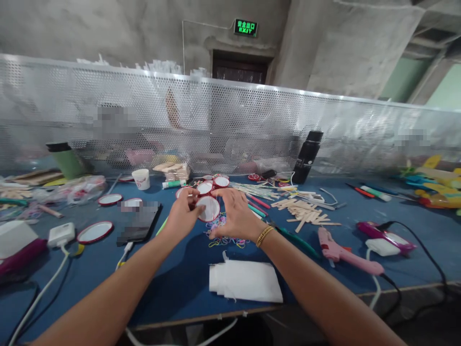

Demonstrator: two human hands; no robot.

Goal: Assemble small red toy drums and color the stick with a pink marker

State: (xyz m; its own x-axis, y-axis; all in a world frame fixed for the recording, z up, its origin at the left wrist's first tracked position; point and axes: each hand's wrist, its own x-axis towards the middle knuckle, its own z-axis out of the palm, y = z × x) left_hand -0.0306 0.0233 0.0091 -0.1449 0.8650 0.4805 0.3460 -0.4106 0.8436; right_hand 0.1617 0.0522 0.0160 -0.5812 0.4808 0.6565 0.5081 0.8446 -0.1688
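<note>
Both hands up over centre of blue counter (pixel 173 283), holding one round red-rimmed lid w/ white face (pixel 208 208) between them, lid tilted toward cam, lifted above counter. Left hand (pixel 183 211) grip pinched on lid's left edge, thumb + fingers closed on rim. Right hand (pixel 236 214) grip on lid's right/top edge, fingertips pressed to rim, rest of fingers loosely spread; gold bracelet (pixel 264 236) on that wrist. Directly below hands: pile of small coloured rubber bands (pixel 223 236) on counter. Nearer cam: folded white cloth (pixel 245 282). Behind lid: more red-rimmed lids (pixel 216 183) clustered, some also lying left (pixel 95 232). Left of hands: dark phone (pixel 139 223) flat, white charger block (pixel 61 234) w/ cable. Right: heap of wooden craft sticks (pixel 304 212), pink glue gun (pixel 342 251) lying on side, well apart from hands. Far side: black bottle (pixel 307 156) upright by perforated metal screen (pixel 230 125), white paper cup (pixel 141 179), green cup (pixel 66 158) at left.
</note>
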